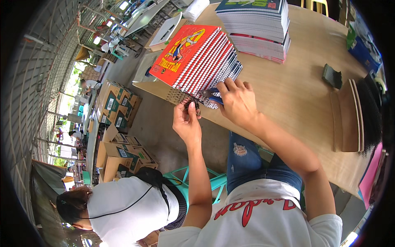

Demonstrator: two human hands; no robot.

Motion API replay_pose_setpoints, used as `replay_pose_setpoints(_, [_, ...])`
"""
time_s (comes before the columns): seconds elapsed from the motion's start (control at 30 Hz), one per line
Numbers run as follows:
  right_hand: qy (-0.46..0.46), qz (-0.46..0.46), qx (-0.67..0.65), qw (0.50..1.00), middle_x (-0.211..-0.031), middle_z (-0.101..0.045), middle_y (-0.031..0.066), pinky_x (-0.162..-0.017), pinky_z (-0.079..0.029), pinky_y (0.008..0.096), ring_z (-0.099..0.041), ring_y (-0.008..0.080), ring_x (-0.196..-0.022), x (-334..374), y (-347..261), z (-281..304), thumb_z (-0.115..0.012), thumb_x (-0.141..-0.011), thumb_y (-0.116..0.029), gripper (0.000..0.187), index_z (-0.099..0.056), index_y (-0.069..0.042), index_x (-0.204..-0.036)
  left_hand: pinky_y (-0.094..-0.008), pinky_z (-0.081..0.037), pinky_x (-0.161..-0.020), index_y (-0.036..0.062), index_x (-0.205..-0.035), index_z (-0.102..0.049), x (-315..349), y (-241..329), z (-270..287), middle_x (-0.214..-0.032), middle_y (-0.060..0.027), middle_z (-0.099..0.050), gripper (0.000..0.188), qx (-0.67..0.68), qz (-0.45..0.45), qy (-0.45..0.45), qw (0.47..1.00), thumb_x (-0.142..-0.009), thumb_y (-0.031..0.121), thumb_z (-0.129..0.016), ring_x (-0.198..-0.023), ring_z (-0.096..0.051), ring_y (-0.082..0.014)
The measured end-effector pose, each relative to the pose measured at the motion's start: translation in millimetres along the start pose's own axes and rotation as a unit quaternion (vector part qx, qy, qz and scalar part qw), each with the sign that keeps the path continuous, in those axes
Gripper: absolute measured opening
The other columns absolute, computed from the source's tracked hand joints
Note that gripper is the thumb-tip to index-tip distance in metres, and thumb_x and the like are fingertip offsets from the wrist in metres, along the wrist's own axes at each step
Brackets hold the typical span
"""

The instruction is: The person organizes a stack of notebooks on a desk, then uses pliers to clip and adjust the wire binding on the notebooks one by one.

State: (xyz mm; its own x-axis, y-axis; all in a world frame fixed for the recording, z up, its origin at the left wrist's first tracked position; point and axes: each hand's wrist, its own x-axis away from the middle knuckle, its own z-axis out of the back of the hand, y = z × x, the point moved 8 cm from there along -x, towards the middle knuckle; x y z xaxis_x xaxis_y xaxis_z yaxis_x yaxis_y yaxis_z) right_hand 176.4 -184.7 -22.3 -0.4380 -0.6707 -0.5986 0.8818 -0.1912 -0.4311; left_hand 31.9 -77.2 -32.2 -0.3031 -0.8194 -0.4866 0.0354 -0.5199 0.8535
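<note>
A stack of wire-bound notebooks (185,49) with a red cover on top stands at the table's near left edge, bound sides toward me. At its lower corner, my left hand (187,122) pinches black binding wire (192,103) with thumb and fingers. My right hand (240,101) is closed around a blue-handled hand tool (216,98), possibly pliers or scissors. The tool's dark jaws reach toward the wire beside the stack; whether they touch it I cannot tell. A strip of loops (175,95) sticks out left of my left fingertips.
Behind stands a taller stack of books (259,33). On the table's right lie a dark block (332,76), brown boards (347,117) and black bristle-like material (369,111). A co-worker (131,206) in white sits at my left, near open cartons (119,154) and a green stool (218,179).
</note>
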Motion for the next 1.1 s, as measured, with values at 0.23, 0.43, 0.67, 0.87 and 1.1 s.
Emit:
replay_pose_setpoints(0.23, [0.012, 0.007, 0.006, 1.000, -0.089, -0.061, 0.0086, -0.076, -0.050, 0.0447, -0.063, 0.0290, -0.088, -6, -10, 0, -0.078, -0.070, -0.026, 0.038, -0.060, -0.006, -0.097, -0.0201, -0.049, -0.050, 0.0002, -0.100, -0.057, -4, 3, -2, -0.083, -0.0038, -0.062, 0.013, 0.041, -0.021, 0.011, 0.999, -0.096, 0.012, -0.062, -0.063, -0.058, -0.0071])
replay_pose_setpoints(0.43, [-0.120, -0.029, -0.045, 0.991, -0.094, -0.064, 0.0141, -0.076, -0.053, 0.0480, -0.065, 0.0317, -0.090, -13, -2, -12, -0.067, -0.073, -0.011, 0.023, -0.061, -0.002, -0.093, -0.0204, -0.047, -0.048, 0.0011, -0.095, -0.056, -4, 4, -1, -0.081, -0.0035, -0.062, 0.012, 0.018, -0.013, 0.014, 1.000, -0.096, 0.011, -0.062, -0.062, -0.057, -0.0072])
replay_pose_setpoints(0.67, [0.011, 0.011, 0.019, 1.000, -0.093, -0.063, 0.0130, -0.075, -0.052, 0.0480, -0.065, 0.0301, -0.089, -10, -8, 14, -0.069, -0.075, -0.018, 0.026, -0.062, -0.003, -0.095, -0.0205, -0.046, -0.047, 0.0002, -0.098, -0.056, -4, 8, 0, -0.080, -0.0036, -0.062, 0.011, 0.015, -0.004, 0.012, 1.000, -0.096, 0.009, -0.062, -0.062, -0.056, -0.0069])
replay_pose_setpoints(0.87, [-0.016, 0.009, -0.008, 1.000, -0.093, -0.063, 0.0125, -0.074, -0.050, 0.0486, -0.064, 0.0297, -0.089, -12, -15, 10, -0.071, -0.077, -0.025, 0.031, -0.062, -0.002, -0.097, -0.0197, -0.045, -0.047, -0.0009, -0.102, -0.056, -5, 22, -2, -0.082, -0.0043, -0.063, 0.013, 0.003, -0.019, 0.027, 0.999, -0.097, 0.011, -0.060, -0.061, -0.056, -0.0062])
replay_pose_setpoints(1.1, [0.028, 0.033, 0.001, 0.999, -0.089, -0.064, 0.0135, -0.073, -0.051, 0.0487, -0.066, 0.0307, -0.084, -13, -23, 11, -0.070, -0.078, -0.026, 0.030, -0.063, -0.001, -0.093, -0.0198, -0.045, -0.048, -0.0008, -0.099, -0.057, -5, 13, -1, -0.081, -0.0035, -0.062, 0.013, -0.027, -0.015, 0.027, 0.999, -0.098, 0.012, -0.060, -0.061, -0.056, -0.0058])
